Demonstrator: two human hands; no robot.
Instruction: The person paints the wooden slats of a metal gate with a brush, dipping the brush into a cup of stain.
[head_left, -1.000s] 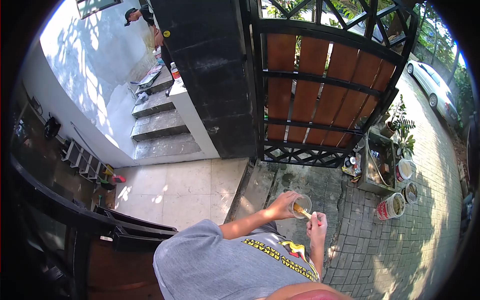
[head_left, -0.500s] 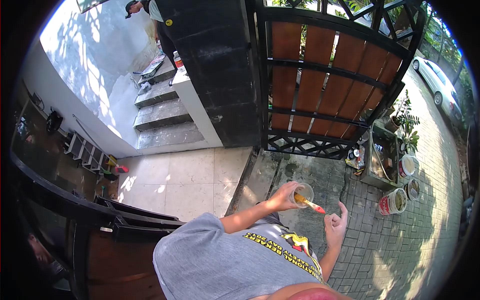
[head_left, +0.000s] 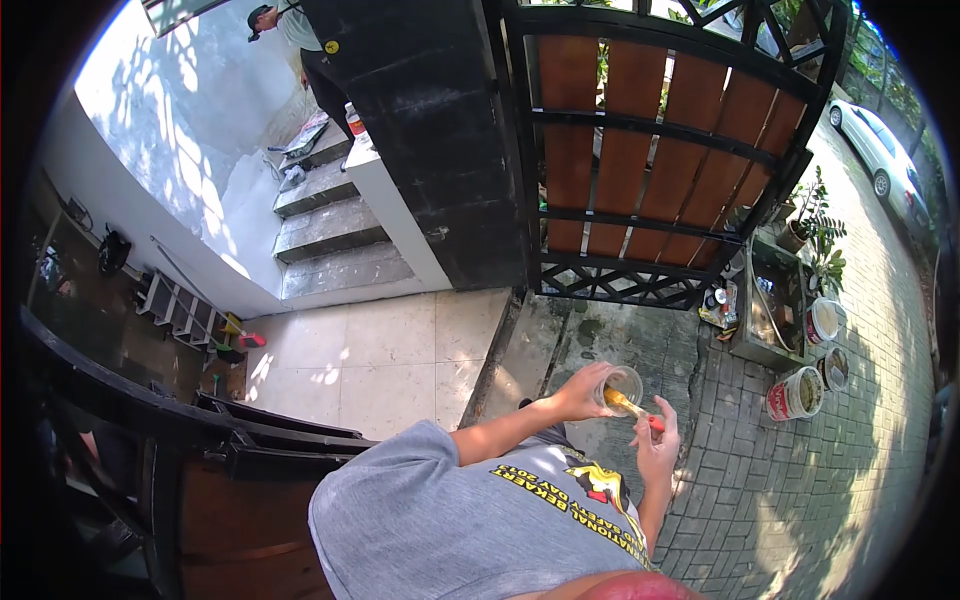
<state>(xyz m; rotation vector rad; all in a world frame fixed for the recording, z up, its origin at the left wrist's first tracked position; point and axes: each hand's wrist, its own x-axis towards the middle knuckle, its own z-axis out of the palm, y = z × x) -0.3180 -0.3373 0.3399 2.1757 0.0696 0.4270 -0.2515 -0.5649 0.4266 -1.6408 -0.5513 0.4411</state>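
Observation:
My left hand [head_left: 578,395] is wrapped round a clear plastic cup [head_left: 625,384], tilted so that its open mouth shows. A paintbrush with yellowish bristles and a red-tipped handle [head_left: 656,424] leans out of the cup towards the right. My right hand [head_left: 657,445] has its fingers closed round the red end of the handle. Both hands are in front of the grey shirt, above the concrete strip.
Buckets [head_left: 795,396] and a planter box [head_left: 765,345] stand at the right on brick paving. A wood-and-metal gate [head_left: 655,150] is ahead. Steps [head_left: 335,235] rise at the left, where another person [head_left: 305,45] stands. A black metal frame [head_left: 110,410] is at lower left.
My right hand has moved up and left and closed on the brush handle, which it was apart from before. The cup has shifted slightly to the right and up.

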